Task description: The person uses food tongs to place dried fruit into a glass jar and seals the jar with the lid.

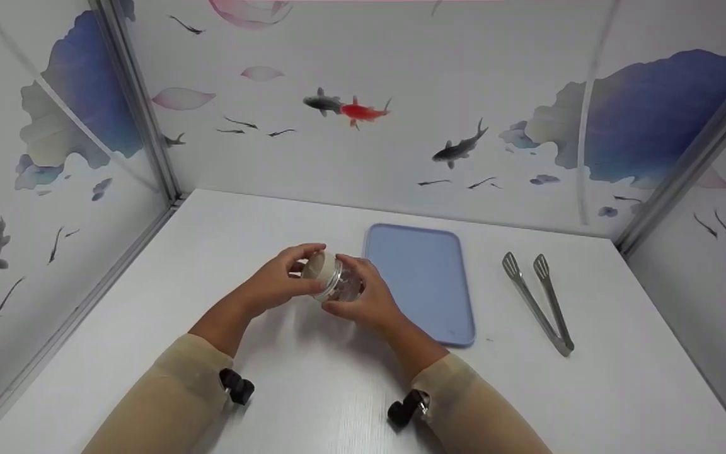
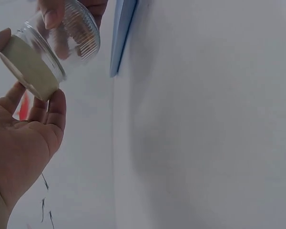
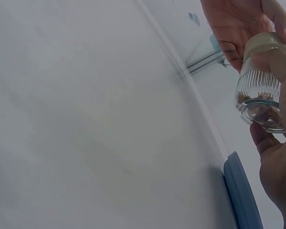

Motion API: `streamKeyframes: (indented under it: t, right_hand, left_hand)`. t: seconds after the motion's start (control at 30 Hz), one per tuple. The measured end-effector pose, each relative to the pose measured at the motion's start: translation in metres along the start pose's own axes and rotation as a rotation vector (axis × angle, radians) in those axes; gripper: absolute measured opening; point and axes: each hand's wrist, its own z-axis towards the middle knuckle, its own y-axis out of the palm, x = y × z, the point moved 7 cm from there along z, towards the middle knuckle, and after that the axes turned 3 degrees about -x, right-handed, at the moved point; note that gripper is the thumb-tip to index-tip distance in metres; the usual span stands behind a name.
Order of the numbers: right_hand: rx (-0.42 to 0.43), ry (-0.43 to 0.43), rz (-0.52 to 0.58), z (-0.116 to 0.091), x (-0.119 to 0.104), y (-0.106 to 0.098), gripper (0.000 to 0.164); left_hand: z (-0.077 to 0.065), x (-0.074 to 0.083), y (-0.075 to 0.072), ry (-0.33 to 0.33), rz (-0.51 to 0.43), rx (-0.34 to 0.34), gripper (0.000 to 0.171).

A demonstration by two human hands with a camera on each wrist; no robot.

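Observation:
A small ribbed glass jar (image 1: 346, 287) with a cream lid (image 1: 321, 267) is held tilted above the white table, its lid toward the left. My left hand (image 1: 275, 280) grips the lid by its rim, thumb on one side and fingers on the other, as the left wrist view shows on the same lid (image 2: 31, 69). Around the glass body curl the fingers and thumb of my right hand (image 1: 372, 296). The right wrist view shows the vertical ribs of the glass (image 3: 257, 86) and its thick base. Fingers show through the clear wall, and the lid sits on the jar's mouth.
Just right of the hands lies a blue rectangular tray (image 1: 423, 284), partly behind the right forearm. Farther right, metal tongs (image 1: 542, 309) lie spread with slotted ends pointing away. Printed panels (image 1: 369, 164) with fish enclose the white table (image 1: 262, 221) at back and sides.

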Motion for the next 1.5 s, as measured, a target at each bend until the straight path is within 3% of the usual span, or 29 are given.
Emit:
streamKeyframes:
  t: [0.33, 1.07, 1.5]
  right_hand:
    - [-0.005, -0.017, -0.016, 0.0008, 0.0003, -0.0005, 0.090]
    - [0.014, -0.011, -0.043, 0.0014, -0.0006, -0.0015, 0.089]
    - [-0.021, -0.014, -0.051, 0.0024, 0.0051, 0.0001, 0.091]
  left_hand:
    - [0.0003, 0.0068, 0.0009, -0.013, 0.097, 0.007, 0.082]
    - [0.0024, 0.0049, 0.0012, -0.084, 0.121, 0.056, 0.083]
    - [-0.0009, 0.0085, 0.0013, 0.001, 0.096, -0.024, 0.083]
